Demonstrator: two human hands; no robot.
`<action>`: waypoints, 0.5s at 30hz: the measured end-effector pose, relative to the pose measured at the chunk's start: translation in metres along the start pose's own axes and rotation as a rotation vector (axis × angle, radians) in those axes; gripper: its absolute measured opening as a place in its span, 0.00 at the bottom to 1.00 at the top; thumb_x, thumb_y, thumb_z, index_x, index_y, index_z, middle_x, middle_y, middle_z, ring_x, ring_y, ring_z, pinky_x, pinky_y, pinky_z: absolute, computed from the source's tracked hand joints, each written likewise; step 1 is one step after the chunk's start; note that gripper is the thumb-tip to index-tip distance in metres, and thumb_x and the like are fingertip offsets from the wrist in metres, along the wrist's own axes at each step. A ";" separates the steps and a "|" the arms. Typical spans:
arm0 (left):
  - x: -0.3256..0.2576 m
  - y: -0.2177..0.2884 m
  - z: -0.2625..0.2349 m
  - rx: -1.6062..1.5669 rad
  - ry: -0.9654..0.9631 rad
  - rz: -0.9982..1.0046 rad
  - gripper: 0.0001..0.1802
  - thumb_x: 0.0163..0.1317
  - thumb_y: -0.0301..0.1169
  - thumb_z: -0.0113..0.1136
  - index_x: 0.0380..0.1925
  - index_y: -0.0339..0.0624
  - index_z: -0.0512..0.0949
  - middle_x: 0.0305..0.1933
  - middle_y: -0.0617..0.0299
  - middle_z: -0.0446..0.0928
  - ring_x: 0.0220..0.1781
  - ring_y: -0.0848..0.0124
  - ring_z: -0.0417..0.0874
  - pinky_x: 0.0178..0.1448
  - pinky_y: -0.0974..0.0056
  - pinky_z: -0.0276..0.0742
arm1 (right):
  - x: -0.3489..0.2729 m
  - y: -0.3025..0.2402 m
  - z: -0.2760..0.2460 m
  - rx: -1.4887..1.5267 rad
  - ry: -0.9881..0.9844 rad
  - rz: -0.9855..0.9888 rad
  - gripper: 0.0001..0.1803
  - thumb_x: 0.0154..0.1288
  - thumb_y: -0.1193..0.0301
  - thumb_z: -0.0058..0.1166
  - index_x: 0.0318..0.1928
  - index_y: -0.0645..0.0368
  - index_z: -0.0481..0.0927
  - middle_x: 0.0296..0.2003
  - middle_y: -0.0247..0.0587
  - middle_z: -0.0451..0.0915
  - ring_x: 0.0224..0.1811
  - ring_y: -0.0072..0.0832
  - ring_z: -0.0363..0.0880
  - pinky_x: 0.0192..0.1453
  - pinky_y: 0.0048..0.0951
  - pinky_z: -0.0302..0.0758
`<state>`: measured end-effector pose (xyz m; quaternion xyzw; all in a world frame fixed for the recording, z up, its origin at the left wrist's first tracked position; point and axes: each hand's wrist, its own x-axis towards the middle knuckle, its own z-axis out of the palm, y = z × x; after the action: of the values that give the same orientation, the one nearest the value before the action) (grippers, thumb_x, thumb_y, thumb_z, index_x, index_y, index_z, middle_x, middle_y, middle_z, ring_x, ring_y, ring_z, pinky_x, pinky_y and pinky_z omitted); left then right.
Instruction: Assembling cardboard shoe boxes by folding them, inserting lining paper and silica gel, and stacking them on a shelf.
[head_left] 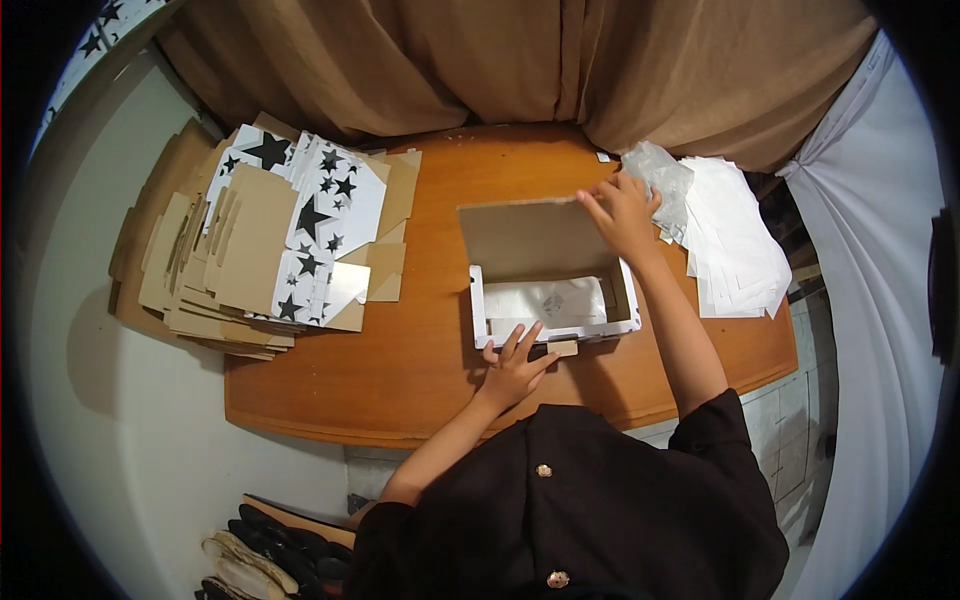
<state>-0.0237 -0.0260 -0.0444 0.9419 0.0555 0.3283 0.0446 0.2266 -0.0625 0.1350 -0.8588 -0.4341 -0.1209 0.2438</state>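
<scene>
A small carton (pixel 632 322), white outside and brown inside, sits on the table with its lid (pixel 520 238) raised at the far side. Inside lies a white packet (pixel 550 302) with a grey printed mark. My left hand (pixel 515 375) rests with spread fingers on the near wall, beside a small brown tab (pixel 563 348) that sticks out. At the lid's upper right corner, my right hand (pixel 625 215) grips the edge with thumb and finger. Its other fingers are bent, close to a crumpled clear plastic bag (pixel 658 180).
Flattened cartons (pixel 250 240), some white with black stars, are piled at the left of the wooden table (pixel 420 370). White paper sheets (pixel 735 240) lie in a stack at the right. Brown curtains (pixel 420 70) hang behind. Shoes (pixel 270 550) stand at lower left.
</scene>
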 end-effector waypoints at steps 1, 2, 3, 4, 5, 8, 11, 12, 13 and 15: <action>-0.004 0.002 0.005 0.074 0.039 0.029 0.17 0.51 0.42 0.60 0.44 0.72 0.79 0.69 0.58 0.58 0.73 0.61 0.44 0.67 0.45 0.21 | -0.014 0.003 -0.001 -0.007 0.001 0.008 0.16 0.61 0.55 0.51 0.42 0.51 0.80 0.44 0.41 0.73 0.53 0.35 0.67 0.62 0.61 0.41; -0.010 0.006 0.009 0.067 0.039 0.033 0.17 0.51 0.42 0.60 0.44 0.72 0.79 0.69 0.58 0.58 0.73 0.61 0.44 0.67 0.45 0.21 | -0.032 0.008 0.001 0.084 0.056 -0.076 0.16 0.60 0.56 0.53 0.44 0.50 0.79 0.45 0.41 0.73 0.55 0.36 0.66 0.62 0.61 0.41; -0.012 0.010 0.012 0.122 0.068 0.024 0.18 0.52 0.41 0.59 0.46 0.72 0.79 0.69 0.59 0.57 0.74 0.60 0.44 0.67 0.44 0.20 | -0.051 0.013 0.001 0.172 0.115 -0.157 0.16 0.59 0.57 0.54 0.45 0.49 0.79 0.47 0.41 0.73 0.57 0.36 0.65 0.62 0.60 0.41; -0.015 0.012 0.013 0.184 0.095 0.008 0.18 0.53 0.41 0.58 0.47 0.73 0.78 0.70 0.59 0.57 0.74 0.60 0.43 0.67 0.44 0.20 | -0.072 0.014 0.003 0.151 0.102 -0.148 0.17 0.59 0.56 0.54 0.47 0.49 0.78 0.49 0.40 0.73 0.60 0.36 0.63 0.63 0.59 0.40; -0.016 0.012 0.014 0.183 0.092 0.007 0.18 0.53 0.41 0.58 0.47 0.73 0.78 0.70 0.59 0.57 0.74 0.60 0.43 0.67 0.44 0.20 | -0.092 0.012 0.006 0.132 0.088 -0.141 0.19 0.59 0.56 0.54 0.48 0.48 0.77 0.51 0.40 0.73 0.62 0.36 0.62 0.63 0.58 0.40; -0.020 0.013 0.015 0.232 0.109 0.024 0.20 0.54 0.40 0.56 0.49 0.73 0.77 0.70 0.58 0.56 0.74 0.59 0.42 0.67 0.44 0.19 | -0.143 0.002 0.013 -0.024 0.034 -0.058 0.20 0.58 0.55 0.55 0.50 0.46 0.77 0.55 0.37 0.72 0.63 0.35 0.62 0.63 0.58 0.38; -0.023 0.015 0.015 0.277 0.101 0.039 0.21 0.55 0.39 0.56 0.50 0.72 0.77 0.72 0.59 0.53 0.74 0.57 0.41 0.67 0.42 0.18 | -0.178 0.003 0.030 -0.103 0.078 -0.043 0.21 0.57 0.54 0.57 0.50 0.43 0.78 0.53 0.33 0.74 0.60 0.34 0.66 0.63 0.58 0.37; -0.025 0.014 0.017 0.276 0.100 0.045 0.21 0.55 0.39 0.56 0.50 0.72 0.77 0.72 0.59 0.53 0.74 0.57 0.41 0.67 0.42 0.18 | -0.185 0.006 0.038 -0.102 0.081 -0.037 0.21 0.57 0.54 0.57 0.50 0.43 0.78 0.53 0.33 0.74 0.60 0.34 0.66 0.63 0.58 0.37; -0.025 0.014 0.018 0.272 0.096 0.046 0.20 0.55 0.39 0.55 0.50 0.72 0.77 0.72 0.59 0.53 0.74 0.57 0.41 0.67 0.42 0.18 | -0.190 0.009 0.045 -0.101 0.109 -0.054 0.20 0.56 0.54 0.57 0.49 0.42 0.79 0.52 0.31 0.75 0.59 0.33 0.67 0.63 0.58 0.37; -0.024 0.014 0.018 0.273 0.092 0.047 0.21 0.55 0.39 0.56 0.51 0.70 0.77 0.71 0.60 0.54 0.74 0.56 0.41 0.66 0.42 0.17 | -0.196 0.014 0.055 -0.128 0.165 -0.089 0.17 0.55 0.55 0.59 0.46 0.41 0.81 0.49 0.28 0.78 0.56 0.31 0.70 0.62 0.58 0.37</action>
<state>-0.0295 -0.0438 -0.0715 0.9242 0.0798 0.3613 -0.0943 0.1214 -0.1752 0.0012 -0.8395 -0.4418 -0.2293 0.2179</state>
